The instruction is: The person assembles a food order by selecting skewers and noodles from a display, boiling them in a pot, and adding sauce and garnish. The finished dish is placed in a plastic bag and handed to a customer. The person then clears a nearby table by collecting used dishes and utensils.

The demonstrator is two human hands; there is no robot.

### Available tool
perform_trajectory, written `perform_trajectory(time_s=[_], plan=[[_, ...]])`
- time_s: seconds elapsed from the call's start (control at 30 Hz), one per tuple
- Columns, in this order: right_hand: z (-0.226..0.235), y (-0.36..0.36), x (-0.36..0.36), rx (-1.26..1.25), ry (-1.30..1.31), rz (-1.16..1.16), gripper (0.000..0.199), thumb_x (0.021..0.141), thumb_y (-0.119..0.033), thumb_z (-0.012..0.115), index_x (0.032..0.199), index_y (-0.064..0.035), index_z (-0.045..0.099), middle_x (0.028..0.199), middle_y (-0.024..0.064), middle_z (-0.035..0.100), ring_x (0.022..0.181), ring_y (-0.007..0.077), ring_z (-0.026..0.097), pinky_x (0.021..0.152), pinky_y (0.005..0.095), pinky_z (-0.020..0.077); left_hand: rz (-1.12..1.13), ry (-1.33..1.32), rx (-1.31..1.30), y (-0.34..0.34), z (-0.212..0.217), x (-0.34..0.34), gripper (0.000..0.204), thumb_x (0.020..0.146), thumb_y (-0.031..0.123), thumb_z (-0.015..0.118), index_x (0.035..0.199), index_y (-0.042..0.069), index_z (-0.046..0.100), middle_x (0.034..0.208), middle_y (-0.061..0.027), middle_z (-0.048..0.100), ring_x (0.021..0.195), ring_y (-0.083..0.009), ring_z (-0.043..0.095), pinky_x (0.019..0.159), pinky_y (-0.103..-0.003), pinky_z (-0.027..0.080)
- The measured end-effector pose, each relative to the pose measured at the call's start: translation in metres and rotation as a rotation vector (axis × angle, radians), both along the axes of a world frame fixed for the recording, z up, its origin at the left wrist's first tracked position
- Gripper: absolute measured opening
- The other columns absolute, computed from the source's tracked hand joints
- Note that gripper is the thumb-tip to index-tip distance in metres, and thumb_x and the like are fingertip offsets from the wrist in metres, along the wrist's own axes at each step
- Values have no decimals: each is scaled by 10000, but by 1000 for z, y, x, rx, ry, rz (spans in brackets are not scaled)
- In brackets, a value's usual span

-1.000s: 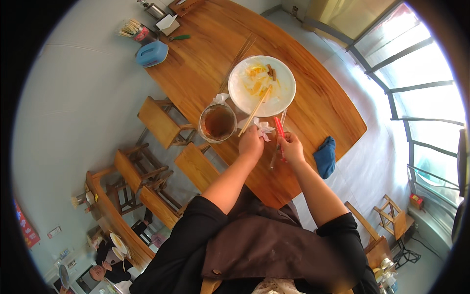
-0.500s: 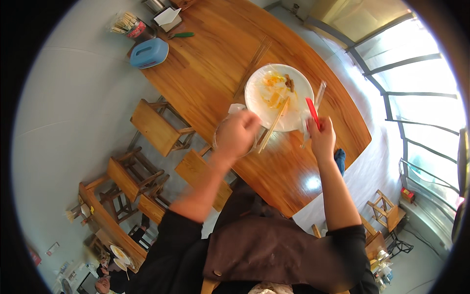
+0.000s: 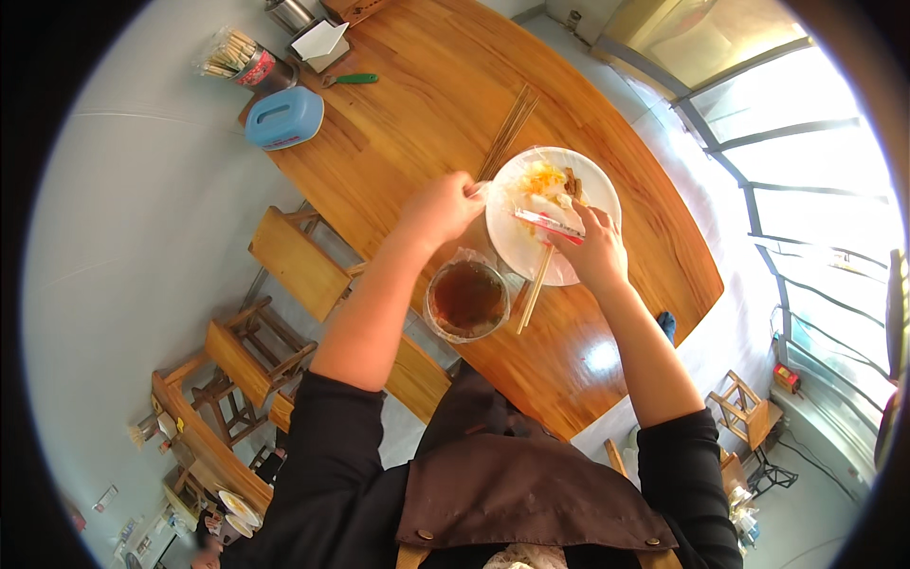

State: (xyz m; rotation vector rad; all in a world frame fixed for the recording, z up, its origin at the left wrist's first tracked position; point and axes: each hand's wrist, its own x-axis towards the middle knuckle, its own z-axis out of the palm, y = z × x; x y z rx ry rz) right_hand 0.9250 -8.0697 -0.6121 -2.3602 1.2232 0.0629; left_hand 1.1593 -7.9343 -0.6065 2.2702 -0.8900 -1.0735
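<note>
A white plate (image 3: 512, 248) lined with thin clear plastic film holds yellow and brown food scraps. At its left rim, my left hand (image 3: 445, 209) pinches the edge of the film. Over the plate's right side, my right hand (image 3: 599, 252) is closed on a red-and-clear wrapper (image 3: 548, 225). A pair of wooden chopsticks (image 3: 534, 299) leans on the plate, with the thick ends toward me. Just below my left hand stands a film-lined bowl (image 3: 467, 300) of dark brown liquid. Several thin skewers (image 3: 512, 121) lie beyond the plate.
The wooden table (image 3: 417, 104) carries a blue tissue box (image 3: 284, 119), a container of chopsticks (image 3: 248, 64), a green-handled peeler (image 3: 354, 79) and a white napkin holder (image 3: 322, 43) at the far left. Wooden stools (image 3: 299, 261) stand along the left side.
My right hand has moved left over the plate with the red wrapper. My left hand has moved up from over the bowl to the plate's rim, uncovering the bowl.
</note>
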Motion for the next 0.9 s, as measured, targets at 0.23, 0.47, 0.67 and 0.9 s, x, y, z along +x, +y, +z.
perform_trajectory(time_s=[0.23, 0.47, 0.67, 0.9], plan=[[-4, 6, -13, 45, -101, -15, 513, 856, -342, 758, 1296, -100, 651, 1346, 137, 603, 1185, 316, 618, 991, 407, 515, -37, 138, -389, -45, -20, -58, 304, 909, 176, 661, 1171, 24, 684, 1119, -181, 716, 991, -288, 695, 868, -369, 537], [-5, 11, -15, -49, -223, -10, 452, 853, -286, 758, 1269, -128, 676, 1261, 110, 620, 1198, 316, 575, 1000, 417, 494, 97, -310, -211, -44, -68, -2, 261, 920, 245, 694, 1075, 37, 662, 1060, -143, 688, 979, -312, 669, 856, -410, 538], [-21, 19, -6, 8, -208, 191, 344, 901, -247, 703, 1231, -149, 706, 1195, 90, 616, 1178, 311, 551, 997, 420, 491, 58, -464, -158, -52, -90, 1, 228, 913, 254, 705, 1035, 67, 657, 1101, -139, 674, 997, -348, 656, 842, -436, 537], [-24, 12, -11, 6, -172, 162, 361, 884, -277, 710, 1213, -128, 715, 1219, 87, 636, 1199, 312, 548, 1018, 422, 477, 252, -416, 33, 26, -86, 18, 176, 892, 263, 722, 948, 102, 677, 955, -113, 676, 978, -327, 647, 809, -450, 526]])
